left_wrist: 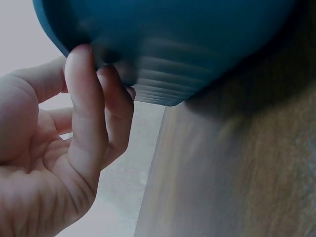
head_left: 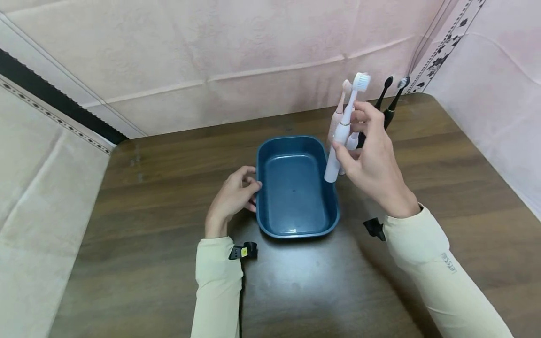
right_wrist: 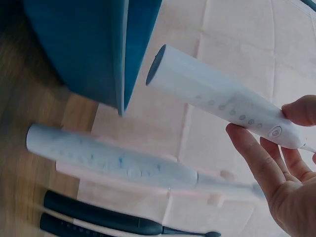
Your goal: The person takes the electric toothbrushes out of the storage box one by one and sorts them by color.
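My right hand (head_left: 374, 157) pinches a white electric toothbrush (head_left: 338, 150) by its handle, between thumb and fingertips. The brush is tilted, bristle head up, its base overlapping the right rim of a blue plastic bin (head_left: 296, 197) in the head view. A row of small marks and a round button show on the held handle (right_wrist: 222, 101) in the right wrist view. At the bin's left side, my left hand (head_left: 232, 195) grips the rim with thumb and bent fingers. Its fingertips lie against the ribbed outer wall (left_wrist: 168, 74) in the left wrist view.
Behind my right hand stand a pink electric toothbrush (head_left: 339, 110), another white one (right_wrist: 113, 153) and two black ones (right_wrist: 98, 212), partly hidden in the head view. The brown wooden table (head_left: 160, 263) meets cloth-covered walls (head_left: 236, 56) at the back and sides.
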`<state>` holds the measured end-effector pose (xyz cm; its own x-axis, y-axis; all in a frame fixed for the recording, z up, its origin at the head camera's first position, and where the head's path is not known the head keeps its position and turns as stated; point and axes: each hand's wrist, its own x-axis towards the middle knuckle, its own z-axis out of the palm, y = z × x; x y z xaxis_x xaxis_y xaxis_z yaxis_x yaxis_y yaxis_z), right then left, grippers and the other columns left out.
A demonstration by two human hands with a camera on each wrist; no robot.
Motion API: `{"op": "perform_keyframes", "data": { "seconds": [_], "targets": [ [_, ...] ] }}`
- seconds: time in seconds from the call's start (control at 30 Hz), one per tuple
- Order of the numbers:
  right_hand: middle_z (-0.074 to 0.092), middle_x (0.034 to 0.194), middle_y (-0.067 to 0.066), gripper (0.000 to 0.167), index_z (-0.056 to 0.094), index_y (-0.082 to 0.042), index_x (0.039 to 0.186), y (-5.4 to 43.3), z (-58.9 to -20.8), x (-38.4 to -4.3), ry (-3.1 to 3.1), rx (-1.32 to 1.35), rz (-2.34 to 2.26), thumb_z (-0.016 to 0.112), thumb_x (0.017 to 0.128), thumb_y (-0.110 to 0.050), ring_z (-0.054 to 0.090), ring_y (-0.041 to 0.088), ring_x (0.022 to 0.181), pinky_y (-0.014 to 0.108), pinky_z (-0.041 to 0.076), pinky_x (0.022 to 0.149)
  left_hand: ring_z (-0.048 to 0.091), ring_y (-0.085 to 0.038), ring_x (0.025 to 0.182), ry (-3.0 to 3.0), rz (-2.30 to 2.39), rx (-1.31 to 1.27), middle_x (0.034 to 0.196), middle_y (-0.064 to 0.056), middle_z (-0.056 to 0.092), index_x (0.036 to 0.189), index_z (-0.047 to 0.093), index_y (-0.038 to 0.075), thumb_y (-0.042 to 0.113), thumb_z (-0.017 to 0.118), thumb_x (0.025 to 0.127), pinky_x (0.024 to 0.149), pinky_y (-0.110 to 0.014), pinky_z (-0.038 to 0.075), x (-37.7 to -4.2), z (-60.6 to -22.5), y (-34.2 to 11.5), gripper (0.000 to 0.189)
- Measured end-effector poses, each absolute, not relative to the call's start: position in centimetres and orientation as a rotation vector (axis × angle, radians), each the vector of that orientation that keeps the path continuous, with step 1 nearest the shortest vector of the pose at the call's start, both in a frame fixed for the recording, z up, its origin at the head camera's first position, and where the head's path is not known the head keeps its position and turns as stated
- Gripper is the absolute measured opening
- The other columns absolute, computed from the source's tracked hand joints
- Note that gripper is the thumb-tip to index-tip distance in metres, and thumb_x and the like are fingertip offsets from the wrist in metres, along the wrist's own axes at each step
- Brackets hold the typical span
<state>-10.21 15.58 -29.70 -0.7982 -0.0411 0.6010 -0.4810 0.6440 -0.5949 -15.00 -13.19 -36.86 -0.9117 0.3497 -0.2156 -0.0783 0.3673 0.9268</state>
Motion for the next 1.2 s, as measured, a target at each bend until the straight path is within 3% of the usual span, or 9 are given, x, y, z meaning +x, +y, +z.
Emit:
{"op": "perform_keyframes", "data": {
  "seconds": [0.13,0.8,1.2],
  "targets": [
    [0.049,0.132,0.023,0.073,0.026,0.001,0.149,16.6,-29.6,-9.5,-2.287,0.354,1.084,0.068,0.089,0.009,0.057,0.028,0.113,0.005,0.049,0.07,0.063,-0.025,0.068,2.257,1.566,0.244,0.107,-0.02,0.059,0.144,0.047,0.003,0.009,0.055,0.104,0.059,-0.033,0.061,-15.0,-36.8,-13.1,0.042],
    [0.053,0.13,0.018,0.075,0.03,-0.008,0.15,20.9,-30.8,-8.6,-2.24,0.19,1.066,0.066,0.088,0.011,0.058,0.021,0.107,0.005,0.049,0.07,0.062,-0.024,0.068,2.254,1.557,0.266,0.109,-0.023,0.056,0.147,0.043,-0.001,0.01,0.055,0.104,0.059,-0.031,0.061,-14.8,-36.8,-12.9,0.045],
    [0.051,0.129,0.019,0.07,0.031,-0.013,0.15,22.0,-32.2,-11.7,-2.216,0.109,0.975,0.065,0.091,0.004,0.057,0.018,0.108,0.005,0.048,0.07,0.062,-0.025,0.068,2.266,1.561,0.259,0.109,-0.023,0.058,0.145,0.044,-0.001,0.01,0.055,0.104,0.058,-0.032,0.061,-14.6,-36.7,-12.9,0.044]
  ]
}}
